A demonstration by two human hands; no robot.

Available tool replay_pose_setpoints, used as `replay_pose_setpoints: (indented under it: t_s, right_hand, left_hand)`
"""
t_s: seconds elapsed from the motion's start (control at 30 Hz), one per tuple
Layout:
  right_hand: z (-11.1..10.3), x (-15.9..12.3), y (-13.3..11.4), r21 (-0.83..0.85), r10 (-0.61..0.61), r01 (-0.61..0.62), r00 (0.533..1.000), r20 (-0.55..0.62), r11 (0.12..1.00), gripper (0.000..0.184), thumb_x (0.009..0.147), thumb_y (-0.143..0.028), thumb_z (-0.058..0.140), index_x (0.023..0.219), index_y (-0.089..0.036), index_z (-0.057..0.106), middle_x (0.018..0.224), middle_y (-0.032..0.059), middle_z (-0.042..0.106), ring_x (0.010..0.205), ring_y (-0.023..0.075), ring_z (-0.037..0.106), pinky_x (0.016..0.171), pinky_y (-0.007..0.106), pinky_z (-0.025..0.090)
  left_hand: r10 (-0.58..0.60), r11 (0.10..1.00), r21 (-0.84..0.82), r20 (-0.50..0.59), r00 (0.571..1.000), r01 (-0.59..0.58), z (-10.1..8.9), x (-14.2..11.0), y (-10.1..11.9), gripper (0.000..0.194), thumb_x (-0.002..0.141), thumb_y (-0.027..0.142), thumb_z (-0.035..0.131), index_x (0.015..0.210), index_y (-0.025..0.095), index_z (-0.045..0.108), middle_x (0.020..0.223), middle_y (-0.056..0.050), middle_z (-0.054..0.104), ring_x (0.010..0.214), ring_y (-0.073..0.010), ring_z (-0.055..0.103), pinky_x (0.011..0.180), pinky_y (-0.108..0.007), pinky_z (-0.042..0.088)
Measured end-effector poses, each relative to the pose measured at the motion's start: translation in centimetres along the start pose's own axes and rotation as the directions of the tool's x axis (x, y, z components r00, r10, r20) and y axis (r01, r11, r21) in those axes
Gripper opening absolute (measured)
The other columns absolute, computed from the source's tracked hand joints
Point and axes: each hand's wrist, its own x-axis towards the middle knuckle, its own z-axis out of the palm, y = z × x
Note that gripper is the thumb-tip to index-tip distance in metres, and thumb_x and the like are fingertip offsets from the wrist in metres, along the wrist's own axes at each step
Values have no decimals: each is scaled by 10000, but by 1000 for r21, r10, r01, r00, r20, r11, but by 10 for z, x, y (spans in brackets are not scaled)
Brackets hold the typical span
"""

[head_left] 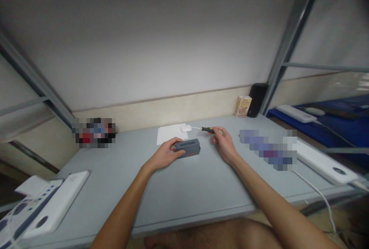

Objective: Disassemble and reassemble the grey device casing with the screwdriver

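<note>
My left grip is closed on the grey box, mid-surface; my right grip clasps the screwdriver. Carton print: too small to read. Paper lies behind the grey box.

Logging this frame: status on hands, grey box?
Left hand gripping grey box. Right hand holding screwdriver, shaft pointing left. No obstruction visible between box and screwdriver. White paper behind.

Head-worn camera, near side of desk, looks forward and down over it, fairly close; wall behind it.
</note>
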Motion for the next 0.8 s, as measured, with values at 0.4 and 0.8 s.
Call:
replay_pose_setpoints:
  t_s: [0.4, 0.8]
  right_hand:
    - [-33, -24, -22, 79, 84, -96, 985, 150, 992, 350, 820, -514, 753, 895, -187, 654, 671, -18, 586, 524, 100, 441, 498, 251, 347]
    - [-63, -71, -38, -496, 76, 115, 934, 349, 861, 405, 949, -567, 565, 1013, -223, 768, 682, 16, 592, 610, 168, 467, 546, 282, 323]
  left_hand:
    - [176, 898, 435, -225, 958, -63, 32, 12, -30, 325, 1023, 417, 494, 1044, 186, 721, 970, -78, 662, 994, -241, 560, 971, -405, 432]
    - [285, 836, 517, -122, 951, -184, 32, 4, -16, 322, 1055, 326, 426, 1293, 232, 622, 1185, -92, 614, 1139, -243, 510, 1080, -440, 378]
